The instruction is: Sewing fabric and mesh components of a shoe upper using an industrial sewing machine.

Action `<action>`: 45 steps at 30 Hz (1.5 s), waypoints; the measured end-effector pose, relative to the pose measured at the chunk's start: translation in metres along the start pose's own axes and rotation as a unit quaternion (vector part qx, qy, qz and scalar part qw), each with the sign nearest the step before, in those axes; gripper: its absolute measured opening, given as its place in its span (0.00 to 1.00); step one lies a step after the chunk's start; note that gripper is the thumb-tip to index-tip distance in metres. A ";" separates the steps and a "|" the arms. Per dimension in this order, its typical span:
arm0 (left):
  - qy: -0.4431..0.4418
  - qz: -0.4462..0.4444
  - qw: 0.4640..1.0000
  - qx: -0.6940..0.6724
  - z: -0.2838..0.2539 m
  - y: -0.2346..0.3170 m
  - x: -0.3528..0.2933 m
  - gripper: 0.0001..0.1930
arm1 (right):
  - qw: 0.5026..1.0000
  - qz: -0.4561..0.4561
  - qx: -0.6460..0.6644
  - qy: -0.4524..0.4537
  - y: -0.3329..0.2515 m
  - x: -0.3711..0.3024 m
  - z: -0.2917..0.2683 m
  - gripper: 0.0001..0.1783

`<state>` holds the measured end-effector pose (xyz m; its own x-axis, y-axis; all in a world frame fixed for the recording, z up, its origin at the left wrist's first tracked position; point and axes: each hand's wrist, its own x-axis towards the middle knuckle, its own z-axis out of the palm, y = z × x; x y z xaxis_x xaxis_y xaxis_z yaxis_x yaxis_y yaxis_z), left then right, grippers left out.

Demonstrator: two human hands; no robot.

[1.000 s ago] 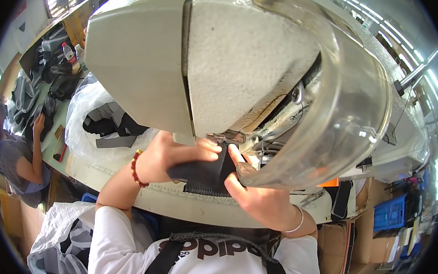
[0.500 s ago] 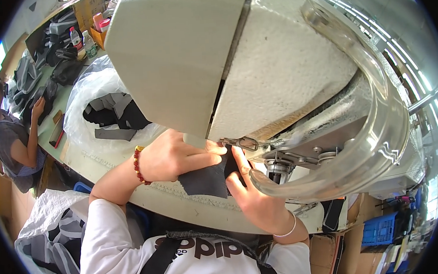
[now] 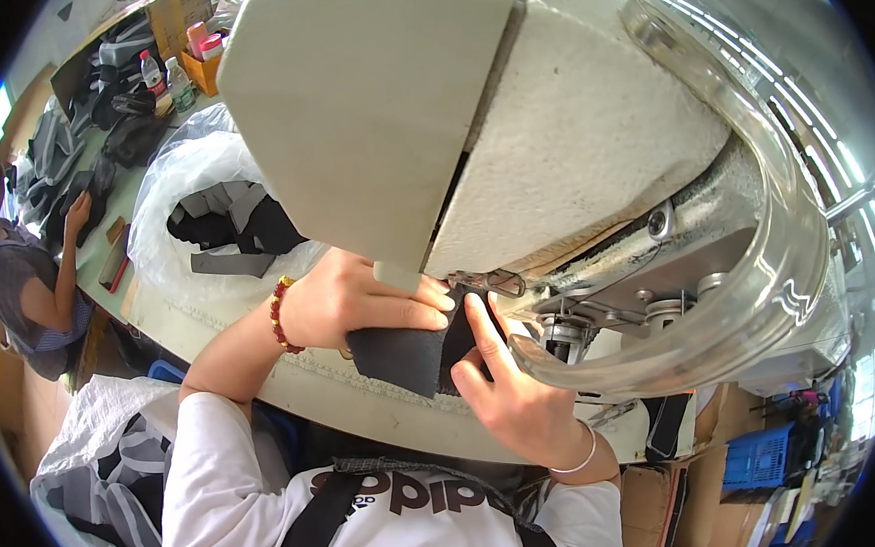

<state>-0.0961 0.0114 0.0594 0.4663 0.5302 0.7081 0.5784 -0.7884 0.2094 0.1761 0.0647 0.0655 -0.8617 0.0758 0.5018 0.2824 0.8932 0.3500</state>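
A dark grey fabric piece (image 3: 398,359) lies on the bed of a pale sewing machine (image 3: 363,128), its far end under the machine's head. My left hand (image 3: 344,304), with a red bead bracelet, presses its left part with the fingers close together. From the right, my right hand (image 3: 515,394) holds the darker, blackish part of the piece. Its index finger is stretched along the fabric toward the needle area, and the thumb is bent beside it. The machine head and a wire guard (image 3: 498,283) hide the needle.
A clear curved plastic tube (image 3: 663,360) arches close by my right hand. Beyond my left arm, a plastic bag (image 3: 150,246) holds cut fabric pieces. Bottles (image 3: 180,87) stand farther back. Another person (image 3: 32,278) handles dark material at far left. A blue basket (image 3: 754,458) sits at right.
The fabric has turned slightly, with its near corner lower and more of the blackish part showing between my hands. My right index finger lies straighter along it. The machine sits slightly farther right in view.
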 end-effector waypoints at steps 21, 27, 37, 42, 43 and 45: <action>-0.051 -0.241 0.880 -0.407 -0.006 -0.032 -0.019 0.34 | 1.000 0.004 0.020 0.008 0.007 0.004 0.002 0.11; -0.056 -0.169 0.934 -0.310 -0.009 -0.025 -0.013 0.30 | 0.995 0.048 0.079 -0.046 0.018 0.000 -0.005 0.08; -0.020 -0.193 0.941 -0.276 -0.007 -0.008 -0.011 0.25 | 0.986 -0.005 0.127 -0.110 0.053 -0.024 0.016 0.05; -0.010 -0.210 0.934 -0.289 -0.005 -0.009 -0.015 0.26 | 0.998 0.007 0.052 -0.020 0.046 -0.019 0.019 0.06; -0.014 -0.210 0.936 -0.282 -0.006 -0.007 -0.015 0.26 | 0.999 -0.030 -0.003 -0.026 0.047 -0.019 0.018 0.08; -0.012 -0.197 0.948 -0.249 -0.007 -0.005 -0.012 0.26 | 0.996 -0.046 -0.043 -0.065 0.048 -0.022 0.017 0.14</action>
<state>-0.1088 0.0069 0.0544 0.2986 0.8159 0.4952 0.3265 -0.5749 0.7503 0.2012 0.1134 0.0583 -0.9314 0.0573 0.3594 0.2299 0.8581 0.4591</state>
